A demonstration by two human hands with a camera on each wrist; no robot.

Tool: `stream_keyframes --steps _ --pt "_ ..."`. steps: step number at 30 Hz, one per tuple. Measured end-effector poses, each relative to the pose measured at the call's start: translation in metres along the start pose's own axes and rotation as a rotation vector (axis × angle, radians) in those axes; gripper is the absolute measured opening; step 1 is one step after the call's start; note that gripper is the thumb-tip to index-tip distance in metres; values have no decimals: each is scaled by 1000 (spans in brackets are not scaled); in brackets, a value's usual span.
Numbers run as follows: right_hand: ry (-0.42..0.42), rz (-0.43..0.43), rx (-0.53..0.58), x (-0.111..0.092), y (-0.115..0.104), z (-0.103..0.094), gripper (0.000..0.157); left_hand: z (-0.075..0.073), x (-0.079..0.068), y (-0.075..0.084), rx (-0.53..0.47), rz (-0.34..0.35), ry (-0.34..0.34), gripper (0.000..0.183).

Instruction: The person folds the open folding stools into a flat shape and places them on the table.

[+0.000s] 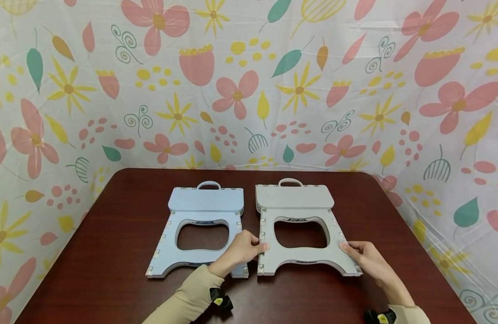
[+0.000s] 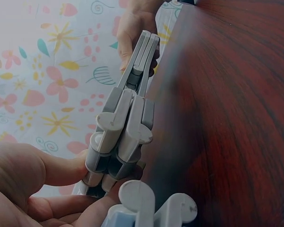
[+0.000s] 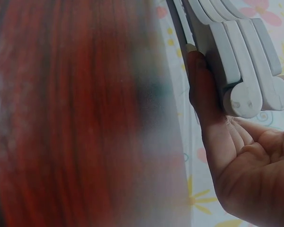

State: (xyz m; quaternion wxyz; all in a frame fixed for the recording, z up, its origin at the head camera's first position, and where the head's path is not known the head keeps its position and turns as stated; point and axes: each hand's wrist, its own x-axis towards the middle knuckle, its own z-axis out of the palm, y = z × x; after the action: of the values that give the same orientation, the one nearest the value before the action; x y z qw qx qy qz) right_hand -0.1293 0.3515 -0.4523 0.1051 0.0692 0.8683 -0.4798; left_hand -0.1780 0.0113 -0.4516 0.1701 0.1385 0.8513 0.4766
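Observation:
A pale grey folding step stool (image 1: 296,198), folded flat, lies on the right half of the table with its carry handle at the far end. My left hand (image 1: 242,247) grips its left edge near the legs, thumb on top. On the opposite edge, my right hand (image 1: 365,260) holds the stool, also thumb on top. The left wrist view shows the hinged side of the grey stool (image 2: 125,118) between thumb and fingers of my left hand (image 2: 38,175). In the right wrist view, fingers of my right hand (image 3: 246,165) reach under the stool (image 3: 241,66).
A light blue folding step stool (image 1: 206,201), also folded flat, lies just left of the grey one; my left forearm crosses its lower right corner. Both are on a dark reddish-brown table (image 1: 107,252). A flower-printed cloth (image 1: 249,90) hangs behind and at the sides.

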Motion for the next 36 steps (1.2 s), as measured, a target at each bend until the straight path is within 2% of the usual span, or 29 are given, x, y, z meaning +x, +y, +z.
stream_keyframes --steps 25,36 --pt "-2 22 -51 0 -2 0 58 2 1 1 -11 1 1 27" --pt "4 34 -53 0 -3 1 60 3 2 1 20 20 -1 27"
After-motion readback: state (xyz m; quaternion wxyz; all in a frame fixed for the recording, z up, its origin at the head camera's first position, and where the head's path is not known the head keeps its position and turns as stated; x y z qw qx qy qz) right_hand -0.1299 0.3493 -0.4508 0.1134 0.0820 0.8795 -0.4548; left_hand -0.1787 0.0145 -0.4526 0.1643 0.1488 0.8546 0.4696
